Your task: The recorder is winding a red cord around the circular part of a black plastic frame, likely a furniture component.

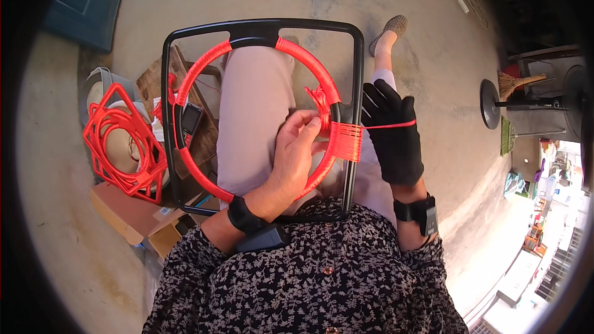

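Note:
A black rectangular frame (360, 74) with a round inner ring rests over my lap. Red cord (322, 77) wraps much of the ring. On the right side, a wide band of cord (345, 142) binds the ring to the frame's outer bar. My bare left hand (296, 154) is closed on the ring beside this band, thumb on top, near a small red cord bundle (322, 100). A taut red strand (388, 126) runs from the band across my black-gloved right hand (393, 130), which holds it with fingers extended.
Several red frames (127, 142) are stacked at the left, above a cardboard box (127, 213). Behind my frame, a wooden stool (158, 77) bears a dark phone-like device (190, 117). A black fan (490, 104) and a broom (516, 83) stand at the right.

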The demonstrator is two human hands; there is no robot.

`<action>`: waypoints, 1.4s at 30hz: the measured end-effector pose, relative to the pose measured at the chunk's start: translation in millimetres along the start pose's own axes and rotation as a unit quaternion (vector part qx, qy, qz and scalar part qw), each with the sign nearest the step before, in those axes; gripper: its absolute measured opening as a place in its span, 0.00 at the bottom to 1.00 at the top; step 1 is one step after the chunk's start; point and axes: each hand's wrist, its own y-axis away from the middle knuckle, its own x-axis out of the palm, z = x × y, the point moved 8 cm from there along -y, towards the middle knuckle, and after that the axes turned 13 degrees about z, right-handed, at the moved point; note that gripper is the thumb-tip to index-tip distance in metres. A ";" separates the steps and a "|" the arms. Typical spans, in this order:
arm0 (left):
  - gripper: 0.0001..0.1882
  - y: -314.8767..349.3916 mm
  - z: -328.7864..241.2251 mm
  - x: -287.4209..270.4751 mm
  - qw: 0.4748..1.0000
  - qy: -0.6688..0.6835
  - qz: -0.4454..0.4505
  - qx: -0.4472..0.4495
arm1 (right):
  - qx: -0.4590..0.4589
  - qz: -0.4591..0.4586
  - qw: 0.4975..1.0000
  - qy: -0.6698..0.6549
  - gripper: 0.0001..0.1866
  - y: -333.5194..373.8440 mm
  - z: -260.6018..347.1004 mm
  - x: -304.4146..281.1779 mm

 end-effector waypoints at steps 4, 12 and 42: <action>0.06 9.9 -38.6 11.4 0.956 -0.233 -0.010 0.178 | -0.054 0.112 0.883 0.453 0.27 23.6 7.5 46.4; 0.12 20.5 -55.0 24.6 0.893 -0.365 -0.028 0.262 | -0.056 0.048 0.902 0.425 0.12 30.0 22.0 38.8; 0.13 -2.2 3.6 29.3 0.974 -0.167 0.129 -0.086 | 0.087 -0.024 0.992 0.093 0.20 46.6 2.3 -17.9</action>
